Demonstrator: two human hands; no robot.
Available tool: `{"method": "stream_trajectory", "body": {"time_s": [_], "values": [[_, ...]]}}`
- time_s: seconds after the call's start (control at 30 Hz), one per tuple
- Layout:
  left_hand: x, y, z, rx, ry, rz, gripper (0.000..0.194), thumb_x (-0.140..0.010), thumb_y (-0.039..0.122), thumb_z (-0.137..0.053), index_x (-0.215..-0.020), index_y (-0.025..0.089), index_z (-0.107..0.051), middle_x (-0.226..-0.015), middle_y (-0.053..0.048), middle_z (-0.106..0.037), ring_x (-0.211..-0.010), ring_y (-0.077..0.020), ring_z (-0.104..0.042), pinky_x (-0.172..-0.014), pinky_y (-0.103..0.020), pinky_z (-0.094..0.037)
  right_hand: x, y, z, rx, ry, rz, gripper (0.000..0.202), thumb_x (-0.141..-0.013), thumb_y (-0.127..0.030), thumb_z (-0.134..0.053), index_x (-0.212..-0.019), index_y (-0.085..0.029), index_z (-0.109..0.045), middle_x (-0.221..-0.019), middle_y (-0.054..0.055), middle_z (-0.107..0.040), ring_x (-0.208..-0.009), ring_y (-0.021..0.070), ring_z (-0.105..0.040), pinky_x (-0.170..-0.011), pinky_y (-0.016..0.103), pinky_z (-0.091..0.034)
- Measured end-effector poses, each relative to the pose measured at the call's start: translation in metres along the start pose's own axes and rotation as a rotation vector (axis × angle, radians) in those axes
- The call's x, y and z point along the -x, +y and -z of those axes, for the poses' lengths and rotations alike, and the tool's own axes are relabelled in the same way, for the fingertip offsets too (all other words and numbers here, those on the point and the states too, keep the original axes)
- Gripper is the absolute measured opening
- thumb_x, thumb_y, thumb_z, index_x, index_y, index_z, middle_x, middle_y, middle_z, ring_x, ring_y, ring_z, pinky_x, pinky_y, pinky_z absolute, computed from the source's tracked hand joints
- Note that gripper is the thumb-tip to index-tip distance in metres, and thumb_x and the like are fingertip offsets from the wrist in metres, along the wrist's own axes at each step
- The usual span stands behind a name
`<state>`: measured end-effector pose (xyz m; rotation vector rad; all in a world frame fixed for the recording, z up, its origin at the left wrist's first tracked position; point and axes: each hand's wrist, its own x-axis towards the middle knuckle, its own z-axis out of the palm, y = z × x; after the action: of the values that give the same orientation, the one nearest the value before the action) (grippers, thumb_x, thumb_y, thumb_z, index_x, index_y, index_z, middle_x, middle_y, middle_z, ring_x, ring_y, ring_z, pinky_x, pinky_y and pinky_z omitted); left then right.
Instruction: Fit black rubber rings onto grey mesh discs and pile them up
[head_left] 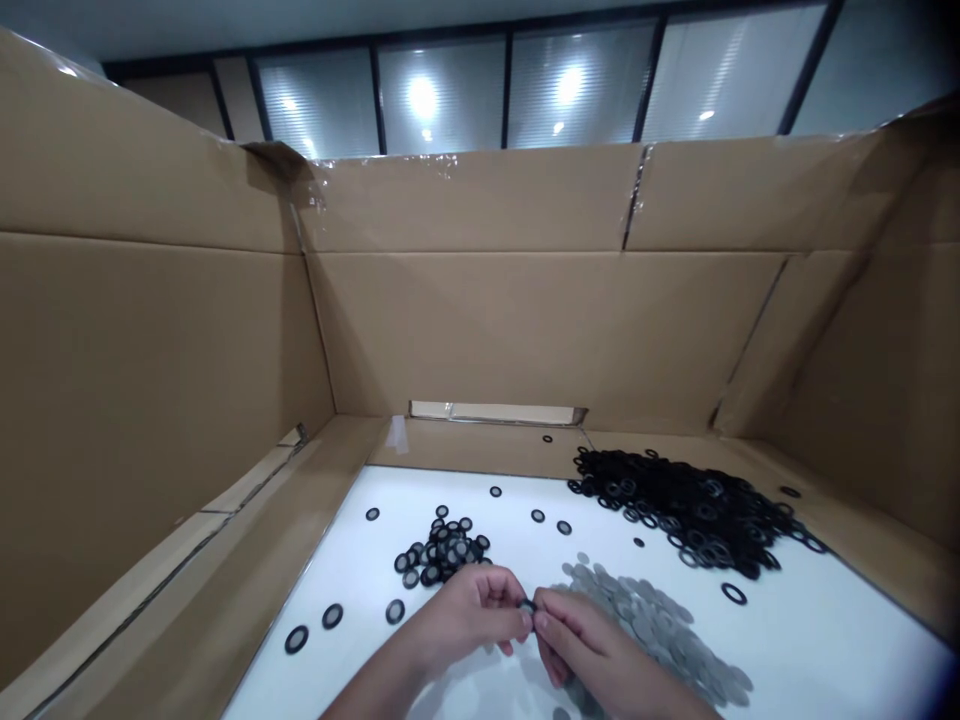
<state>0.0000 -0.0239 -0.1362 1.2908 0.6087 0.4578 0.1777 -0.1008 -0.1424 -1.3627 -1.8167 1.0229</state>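
Between my fingertips, over the white board, is a small black ring [528,605] with what looks like a grey disc at it. My left hand [484,610] pinches it from the left, my right hand [574,630] from the right. The fingers hide part of it. Beyond my left hand lies a small heap of black rings with grey discs in their centres [450,548]. Loose grey discs [652,620] are spread in a pile beside and partly under my right hand. A large heap of bare black rings [690,505] sits farther back on the right.
A white board [360,590] forms the work surface inside a large cardboard box [480,330], whose walls rise left, back and right. Single disc-filled rings [297,640] lie scattered at left. A lone black ring [734,594] lies right of the discs.
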Motion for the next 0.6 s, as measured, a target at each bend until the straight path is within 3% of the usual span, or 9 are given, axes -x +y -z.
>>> {"method": "stream_trajectory", "body": {"time_s": [0.27, 0.4, 0.6], "values": [[-0.0068, -0.0085, -0.0029, 0.152, 0.122, -0.136, 0.034, -0.07, 0.039, -0.08, -0.078, 0.011, -0.06, -0.067, -0.002, -0.061, -0.063, -0.0118, -0.057, -0.067, -0.028, -0.047, -0.0058, 0.009, -0.0067, 0.029, 0.219, 0.001, 0.04, -0.101, -0.048, -0.036, -0.073, -0.021, -0.045, -0.065, -0.002, -0.055, -0.064, 0.0142, -0.051, -0.061, 0.026, -0.037], [-0.006, -0.0067, -0.0017, 0.186, 0.109, -0.095, 0.043, -0.064, 0.038, -0.085, -0.088, 0.011, -0.062, -0.066, -0.001, -0.063, -0.061, -0.013, -0.061, -0.067, -0.029, -0.048, -0.0061, 0.0087, -0.0079, 0.013, 0.202, 0.009, 0.039, -0.101, -0.047, -0.035, -0.072, -0.021, -0.043, -0.062, -0.003, -0.054, -0.061, 0.0138, -0.051, -0.061, 0.026, -0.037], [-0.0039, -0.0045, 0.0037, 0.038, 0.013, -0.091, 0.034, -0.069, 0.039, -0.08, -0.076, 0.012, -0.061, -0.066, -0.005, -0.067, -0.061, -0.0132, -0.06, -0.064, -0.027, -0.047, -0.0032, 0.0064, -0.0051, -0.041, 0.125, 0.0, 0.039, -0.102, -0.044, -0.035, -0.076, -0.02, -0.05, -0.062, -0.003, -0.055, -0.061, 0.0127, -0.051, -0.064, 0.026, -0.039]]}}
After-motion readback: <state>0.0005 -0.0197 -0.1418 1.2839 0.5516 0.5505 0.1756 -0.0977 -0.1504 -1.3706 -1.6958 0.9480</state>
